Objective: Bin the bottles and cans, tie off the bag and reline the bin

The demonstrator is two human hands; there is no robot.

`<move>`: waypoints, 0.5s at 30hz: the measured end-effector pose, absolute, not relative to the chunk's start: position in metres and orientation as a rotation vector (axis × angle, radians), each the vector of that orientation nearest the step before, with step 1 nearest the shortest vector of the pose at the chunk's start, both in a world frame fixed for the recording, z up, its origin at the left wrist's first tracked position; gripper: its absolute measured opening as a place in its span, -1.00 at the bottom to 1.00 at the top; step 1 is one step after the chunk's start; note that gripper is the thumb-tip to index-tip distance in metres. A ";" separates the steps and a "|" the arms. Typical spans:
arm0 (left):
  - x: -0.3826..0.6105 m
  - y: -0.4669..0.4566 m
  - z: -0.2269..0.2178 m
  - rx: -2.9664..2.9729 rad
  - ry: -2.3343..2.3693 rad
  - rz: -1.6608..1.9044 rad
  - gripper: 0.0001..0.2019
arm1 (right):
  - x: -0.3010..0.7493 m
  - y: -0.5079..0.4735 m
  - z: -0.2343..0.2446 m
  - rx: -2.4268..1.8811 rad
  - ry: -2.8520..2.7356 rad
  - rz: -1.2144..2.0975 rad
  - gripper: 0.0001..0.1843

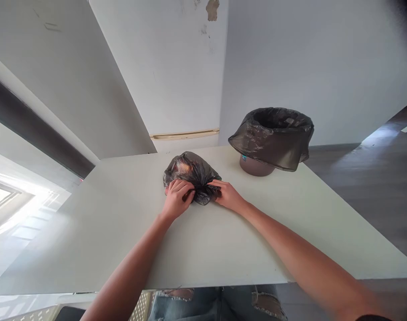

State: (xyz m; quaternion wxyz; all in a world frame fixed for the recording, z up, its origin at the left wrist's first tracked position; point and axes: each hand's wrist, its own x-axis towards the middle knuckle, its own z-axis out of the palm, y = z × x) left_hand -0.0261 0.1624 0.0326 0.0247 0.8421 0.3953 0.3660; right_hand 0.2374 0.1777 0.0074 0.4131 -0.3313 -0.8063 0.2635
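left hand [177,197], right hand [228,195], gripping black bag [189,170]

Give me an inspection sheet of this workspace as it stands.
Surface: white table, sunlit at its left end.
Job's things: small black bag, bunched, lying mid-table, something pale showing through.
Clutter: brown bin with black liner folded over its rim, standing on the table's far right.
Grippers: left hand and right hand both pinch the bag's gathered neck, fingers closed.
Cables: nothing seen.
Surroundings: white wall behind, grey floor to the right.
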 end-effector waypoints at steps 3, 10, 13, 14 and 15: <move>-0.024 0.159 0.034 2.594 1.157 1.182 -0.84 | 0.237 0.176 0.011 -0.812 -1.997 0.696 -0.79; -0.034 0.157 0.031 2.540 1.337 1.335 -0.79 | 0.238 0.172 0.017 -0.808 -1.938 0.674 -0.91; -0.038 0.157 0.028 2.508 1.389 1.456 -0.80 | 0.242 0.174 0.015 -0.846 -1.861 0.691 -0.88; -0.039 0.158 0.026 2.486 1.414 1.510 -0.80 | 0.243 0.175 0.014 -0.880 -1.821 0.708 -0.87; -0.041 0.159 0.025 2.455 1.450 1.562 -0.80 | 0.244 0.176 0.012 -0.919 -1.778 0.732 -0.87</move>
